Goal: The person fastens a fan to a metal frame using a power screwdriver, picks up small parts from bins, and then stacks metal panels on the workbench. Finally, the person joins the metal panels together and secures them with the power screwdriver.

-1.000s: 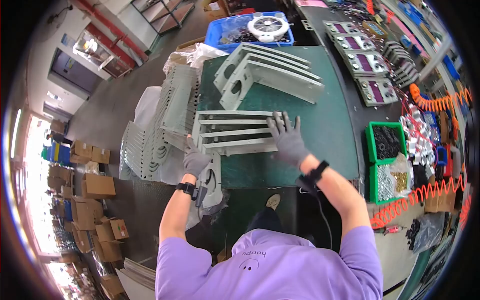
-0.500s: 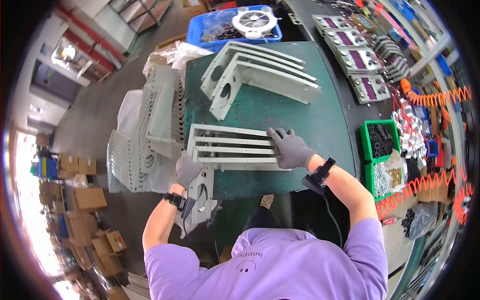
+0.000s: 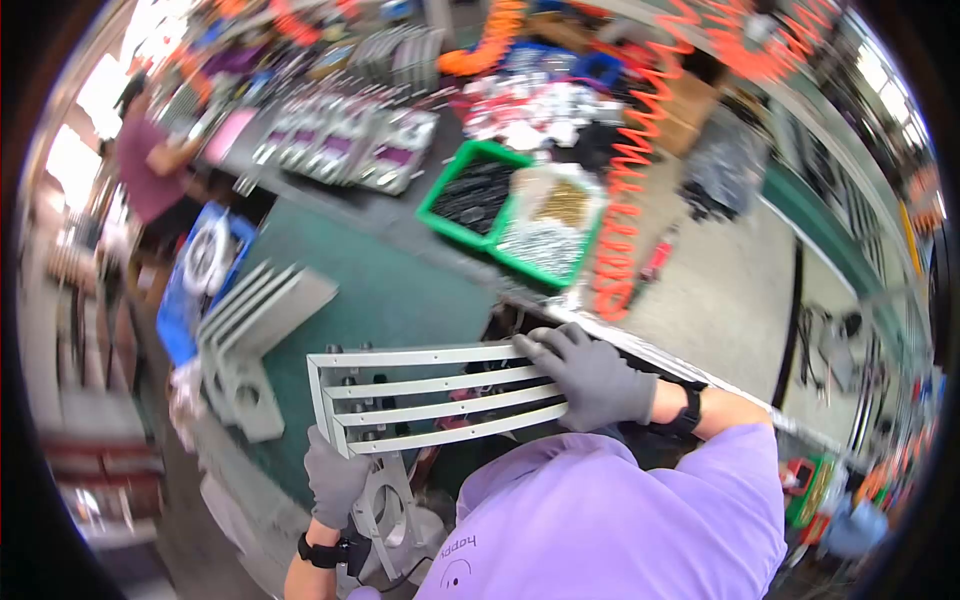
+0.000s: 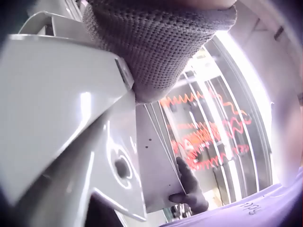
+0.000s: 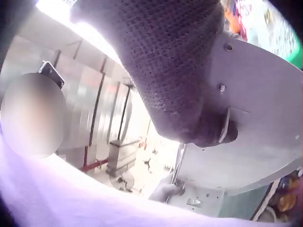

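Several grey L-shaped metal brackets [image 3: 450, 384] lie side by side between two grey-gloved hands, held near the person's front over the table's near edge. The left hand [image 3: 335, 475] grips their left corner, where plates with large round openings hang below. At the far end, the right hand [image 3: 600, 382] has its fingers curled over the bracket ends. In the left wrist view the left glove [image 4: 151, 47] covers part of a shiny bracket [image 4: 57, 104]. The right wrist view has the right glove [image 5: 161, 71] against a flat plate [image 5: 265, 118]; its fingertips are partly hidden.
More brackets [image 3: 290, 310] stand on the green table [image 3: 400, 280] at left, beside a blue bin [image 3: 180, 315]. Green trays [image 3: 487, 243] of small parts, assembled units [image 3: 400, 150] and an orange coiled hose [image 3: 620, 220] lie beyond. Another person [image 3: 150, 165] is at far left.
The view has swung right toward the parts trays. The held brackets have come off the table's middle toward the person's body, with both hands on them; the left hand's fingers are now curled round the corner.
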